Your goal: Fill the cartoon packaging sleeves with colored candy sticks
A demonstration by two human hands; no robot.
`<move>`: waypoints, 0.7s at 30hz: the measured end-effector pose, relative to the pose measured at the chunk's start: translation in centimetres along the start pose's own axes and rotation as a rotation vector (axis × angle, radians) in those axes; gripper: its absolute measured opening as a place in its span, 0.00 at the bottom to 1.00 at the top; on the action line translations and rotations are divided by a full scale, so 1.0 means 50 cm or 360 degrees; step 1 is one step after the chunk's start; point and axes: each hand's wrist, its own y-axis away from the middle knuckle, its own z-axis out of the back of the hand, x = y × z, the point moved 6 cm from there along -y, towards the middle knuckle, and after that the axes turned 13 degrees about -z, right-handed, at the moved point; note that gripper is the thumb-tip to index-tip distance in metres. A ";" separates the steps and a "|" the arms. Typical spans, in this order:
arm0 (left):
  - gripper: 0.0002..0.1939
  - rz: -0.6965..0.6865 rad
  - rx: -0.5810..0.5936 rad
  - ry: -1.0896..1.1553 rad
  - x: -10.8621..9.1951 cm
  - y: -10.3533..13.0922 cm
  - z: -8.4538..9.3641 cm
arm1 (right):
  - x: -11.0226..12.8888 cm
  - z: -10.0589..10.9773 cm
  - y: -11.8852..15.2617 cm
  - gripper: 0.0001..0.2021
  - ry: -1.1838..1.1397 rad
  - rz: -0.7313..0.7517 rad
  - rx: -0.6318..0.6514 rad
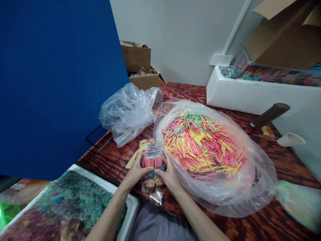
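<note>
Both my hands hold a clear plastic packet [151, 184] at the table's near edge. My left hand [136, 172] grips its left side and my right hand [171, 175] its right side, thumbs lying across the front. Through the film show pink and yellow sticks at the top and several brown cartoon-face pieces below. Something pale yellow [132, 161], partly hidden, lies behind my left hand. Just right of the packet, a large clear plastic bag [260, 187] lies spread open around a heap of pink, yellow, green and blue thin sticks [208, 144].
A crumpled clear bag [130, 110] lies behind my hands, before stacked cardboard boxes [141, 82]. At right stand a white foam box [230, 90], a brown cylindrical object [269, 115] and a paper cup [291, 139]. Another foam box [134, 209] of small packets sits lower left, below a blue panel [57, 83].
</note>
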 end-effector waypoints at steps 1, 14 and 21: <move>0.33 0.0016 -0.0035 0.0068 0.002 0.011 -0.002 | 0.001 -0.004 0.004 0.36 0.0011 -0.0007 0.0053; 0.41 -0.0151 -0.0267 0.0188 -0.122 0.055 -0.006 | 0.165 -0.019 0.075 0.31 0.0223 0.0428 0.0423; 0.28 -0.0276 -0.0078 0.0041 -0.071 0.087 -0.042 | 0.089 -0.005 0.082 0.27 0.0470 0.0483 0.0339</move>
